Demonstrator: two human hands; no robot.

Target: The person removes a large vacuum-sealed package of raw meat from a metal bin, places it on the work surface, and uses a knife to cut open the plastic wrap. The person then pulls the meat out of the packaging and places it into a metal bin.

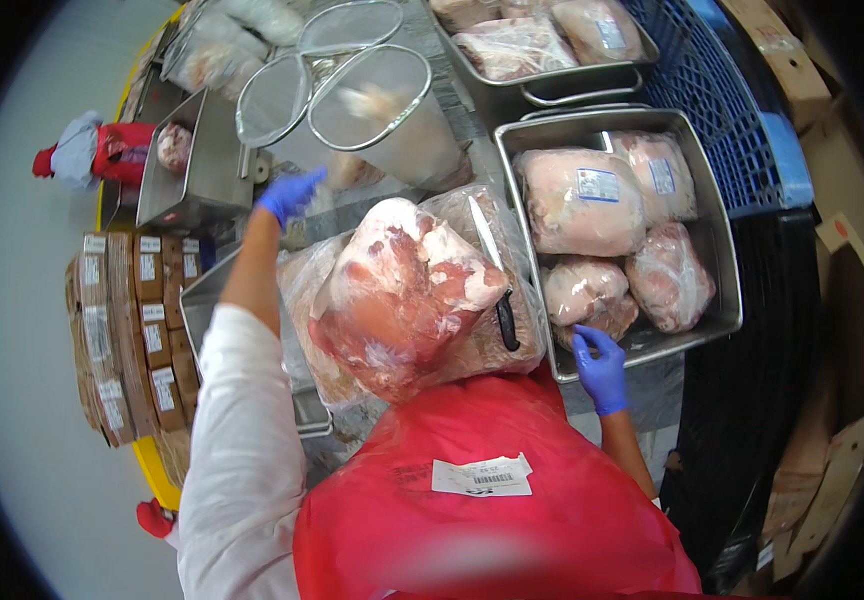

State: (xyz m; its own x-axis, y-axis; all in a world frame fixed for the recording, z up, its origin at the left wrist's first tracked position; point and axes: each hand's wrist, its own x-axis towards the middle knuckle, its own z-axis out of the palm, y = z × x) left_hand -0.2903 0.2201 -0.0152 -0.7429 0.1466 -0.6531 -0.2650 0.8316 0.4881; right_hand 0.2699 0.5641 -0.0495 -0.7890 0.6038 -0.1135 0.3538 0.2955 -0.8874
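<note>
Raw pink pork cut (407, 300) lies unwrapped on its clear plastic bag (472, 350) at the middle of the tabletop, a knife (497, 275) resting across its 3 o'clock side.

It looks heavy, soft and wet, likely slippery with fat, so I judge it needs a broad hold from underneath or by the bag's edges rather than a pinch. The left hand (290, 193), blue-gloved, reaches out toward 11 o'clock with fingers loosely spread, holding nothing, near a round wire-rimmed strainer (272, 100). The right hand (600, 368), also gloved, is open, its fingertips touching the rim of a steel tray (727, 300) of bagged meat pieces (580, 200) at 3 o'clock. More steel trays stand at 12 o'clock, a blue plastic pallet (722, 110) at 1 o'clock, labelled cartons (127, 340) stacked at 9 o'clock, and flattened cardboard along the right.
</note>
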